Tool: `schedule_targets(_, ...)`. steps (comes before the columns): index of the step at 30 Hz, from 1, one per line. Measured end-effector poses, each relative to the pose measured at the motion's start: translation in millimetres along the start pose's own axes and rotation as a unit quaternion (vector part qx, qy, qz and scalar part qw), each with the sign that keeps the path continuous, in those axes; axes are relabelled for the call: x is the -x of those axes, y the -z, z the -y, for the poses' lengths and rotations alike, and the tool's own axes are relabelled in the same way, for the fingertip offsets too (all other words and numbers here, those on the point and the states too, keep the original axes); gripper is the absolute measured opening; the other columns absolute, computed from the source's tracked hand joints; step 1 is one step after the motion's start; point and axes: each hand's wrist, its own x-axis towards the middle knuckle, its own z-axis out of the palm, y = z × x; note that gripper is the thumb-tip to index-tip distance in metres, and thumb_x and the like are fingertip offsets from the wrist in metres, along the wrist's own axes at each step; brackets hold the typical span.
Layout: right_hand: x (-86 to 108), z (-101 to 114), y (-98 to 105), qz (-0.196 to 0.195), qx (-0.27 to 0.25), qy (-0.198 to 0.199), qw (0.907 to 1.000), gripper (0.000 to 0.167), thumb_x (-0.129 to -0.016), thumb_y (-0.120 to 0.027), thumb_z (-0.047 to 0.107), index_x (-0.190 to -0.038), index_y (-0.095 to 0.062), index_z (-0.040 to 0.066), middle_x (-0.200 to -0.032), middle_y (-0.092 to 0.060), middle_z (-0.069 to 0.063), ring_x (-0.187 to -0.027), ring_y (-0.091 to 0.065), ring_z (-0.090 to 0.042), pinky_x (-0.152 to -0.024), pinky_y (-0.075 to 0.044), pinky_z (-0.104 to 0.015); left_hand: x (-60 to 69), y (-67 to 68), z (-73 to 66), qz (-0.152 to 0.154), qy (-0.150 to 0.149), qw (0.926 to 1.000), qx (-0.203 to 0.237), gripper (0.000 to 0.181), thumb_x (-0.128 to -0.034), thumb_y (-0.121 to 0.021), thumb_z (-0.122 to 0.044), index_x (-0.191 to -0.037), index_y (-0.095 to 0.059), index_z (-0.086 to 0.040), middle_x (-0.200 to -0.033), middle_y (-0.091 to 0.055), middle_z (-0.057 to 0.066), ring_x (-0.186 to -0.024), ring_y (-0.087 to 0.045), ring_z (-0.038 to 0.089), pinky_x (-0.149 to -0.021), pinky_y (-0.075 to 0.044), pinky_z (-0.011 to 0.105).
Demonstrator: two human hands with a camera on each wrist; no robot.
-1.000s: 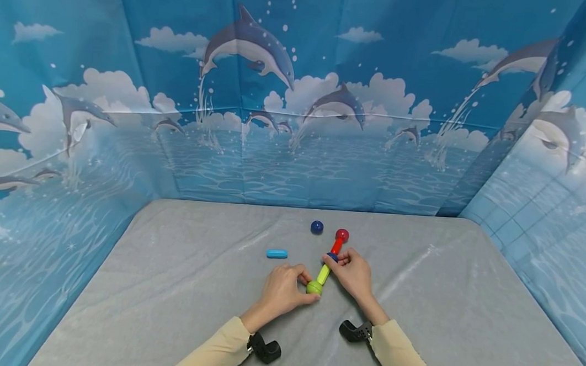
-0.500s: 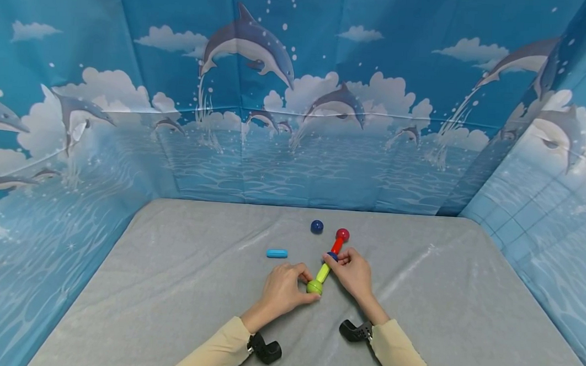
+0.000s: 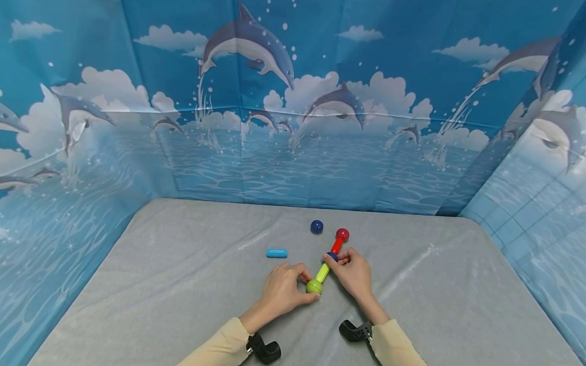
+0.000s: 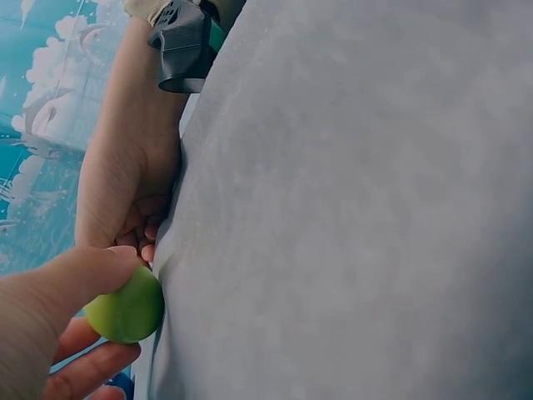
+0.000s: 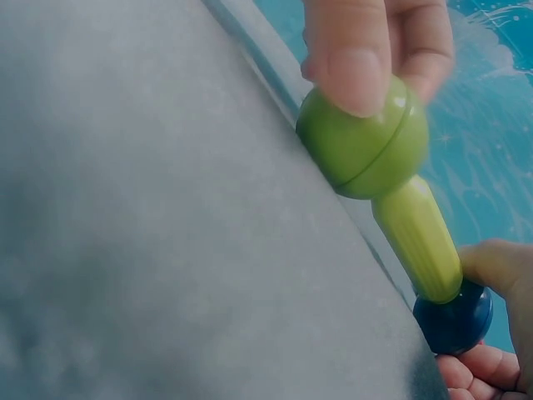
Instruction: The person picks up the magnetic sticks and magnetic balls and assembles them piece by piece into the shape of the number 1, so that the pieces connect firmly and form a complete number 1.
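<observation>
A chain of toy pieces lies on the grey cloth: a red ball [image 3: 342, 235], a red rod [image 3: 336, 246], a dark blue ball [image 5: 454, 317], a yellow-green rod [image 5: 416, 237] and a green ball [image 5: 362, 137] at the near end. My left hand [image 3: 283, 288] pinches the green ball between thumb and fingers. At the middle of the chain my right hand [image 3: 354, 272] pinches the dark blue ball. In the right wrist view the yellow-green rod meets both balls. Fingers partly cover the blue ball in the head view.
A loose dark blue ball [image 3: 316, 227] sits behind the chain, left of the red ball. To the left lies a light blue rod [image 3: 276, 253]. The grey-covered table [image 3: 193, 288] is bordered by a dolphin-print curtain [image 3: 294, 166] at the back and sides.
Both hands stay in place with their grips. The yellow-green rod shifts very slightly at the green ball; the loose pieces have not moved.
</observation>
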Motion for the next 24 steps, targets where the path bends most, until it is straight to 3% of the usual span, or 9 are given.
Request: schedule_targets(24,0.2,0.7,-0.1,0.002,-0.006,-0.007,1.0000,0.038,-0.078,-0.077,0.038,-0.078,-0.057,0.006,-0.065,-0.057,-0.001,-0.058,-0.050,-0.015,-0.055,-0.037,-0.029,1.6,2.6,-0.3,-0.002,-0.003,0.9999,-0.009,0.034,-0.0683,-0.083,-0.046,-0.083,-0.065,-0.021,-0.077,-0.066,-0.010,-0.066,-0.050,0.005,-0.058,-0.037,0.020)
